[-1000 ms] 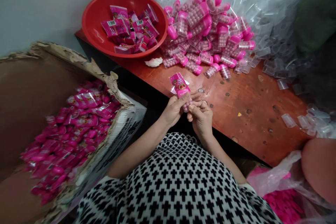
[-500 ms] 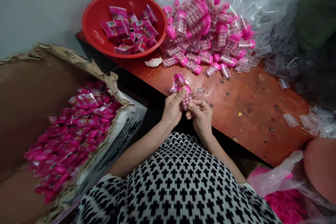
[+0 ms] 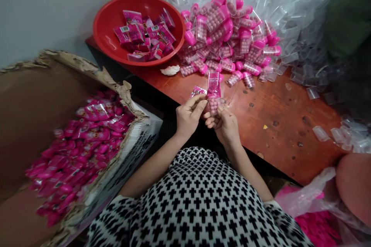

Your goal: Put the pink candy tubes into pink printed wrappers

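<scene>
Over the table's front edge, my right hand is closed on a small clear tube packed with pink candy balls. A shiny pink printed wrapper covers the tube's far end and stands up beyond it. Close by on the left, my left hand is pinched shut, and another pink printed wrapper sticks out past its fingers. The left fingertips are beside the tube; whether they touch it is hard to see.
A red basin holds several pink packets. Beside it lies a heap of candy tubes with pink caps, then many clear containers. At left a torn cardboard box holds wrapped tubes. Pink pieces lie in a bag.
The wrapper has swung upright over the tube's end, and the tube now sits slightly right. My left hand has shifted off the tube's top, keeping another wrapper.
</scene>
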The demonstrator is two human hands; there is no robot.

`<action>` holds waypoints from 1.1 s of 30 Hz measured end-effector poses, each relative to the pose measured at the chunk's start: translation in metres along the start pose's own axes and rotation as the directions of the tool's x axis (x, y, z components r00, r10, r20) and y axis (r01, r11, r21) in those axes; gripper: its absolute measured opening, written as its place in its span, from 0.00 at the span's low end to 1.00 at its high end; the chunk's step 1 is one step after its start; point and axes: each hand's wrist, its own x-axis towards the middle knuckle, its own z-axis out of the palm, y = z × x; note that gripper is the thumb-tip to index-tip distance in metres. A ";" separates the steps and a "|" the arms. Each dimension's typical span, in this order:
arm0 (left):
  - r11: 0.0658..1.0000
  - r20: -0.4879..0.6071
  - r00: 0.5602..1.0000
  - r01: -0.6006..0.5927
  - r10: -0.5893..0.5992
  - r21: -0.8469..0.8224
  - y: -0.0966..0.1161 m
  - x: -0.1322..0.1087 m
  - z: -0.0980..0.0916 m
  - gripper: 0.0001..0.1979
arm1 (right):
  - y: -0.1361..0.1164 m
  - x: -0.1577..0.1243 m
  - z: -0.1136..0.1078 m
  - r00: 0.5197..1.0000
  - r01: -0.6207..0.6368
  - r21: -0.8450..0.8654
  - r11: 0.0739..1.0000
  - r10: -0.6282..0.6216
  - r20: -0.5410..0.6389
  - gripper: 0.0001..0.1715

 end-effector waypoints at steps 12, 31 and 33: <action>0.757 0.077 0.871 -0.463 0.485 0.461 -0.005 0.011 -0.009 0.07 | 0.006 -0.002 0.004 0.995 -0.094 0.101 0.990 0.092 0.026 0.15; 0.300 0.386 0.594 -0.744 0.706 0.597 -0.010 0.016 -0.015 0.07 | 0.019 -0.006 0.015 0.990 0.099 0.103 0.990 -0.087 -0.109 0.14; 0.424 0.327 0.663 -0.708 0.673 0.565 -0.011 0.010 -0.015 0.08 | 0.019 -0.005 0.016 0.992 0.095 0.097 0.991 -0.086 -0.094 0.14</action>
